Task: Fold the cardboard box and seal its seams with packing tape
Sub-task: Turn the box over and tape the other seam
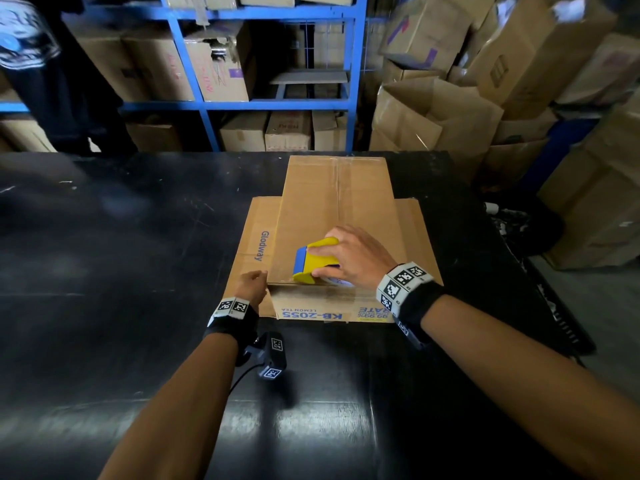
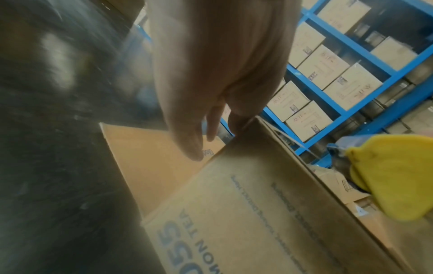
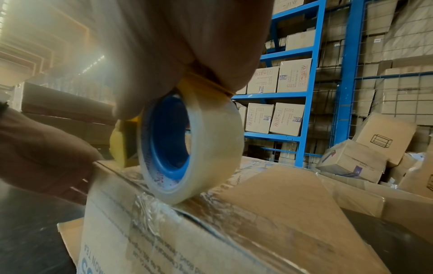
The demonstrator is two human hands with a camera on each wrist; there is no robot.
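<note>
- My right hand [image 1: 349,259] clasps the tape dispenser [image 1: 317,261] on the box [image 1: 339,209] seam at six o'clock.
- My left hand [image 1: 250,288], fingers loose, steadies the corner.
- Sealing now; next I'd drag tape along, pressing.

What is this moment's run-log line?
step: taping near top edge | right grip: holds tape dispenser, tape roll touching box | left grip: straight fingers brace near-left box corner | surface: black table

Left hand [image 2: 211,64], fingers straight, touches top corner of cardboard box [image 2: 246,213]; yellow tape dispenser [image 2: 393,176] at right; blue rack [image 2: 351,109] behind
</note>
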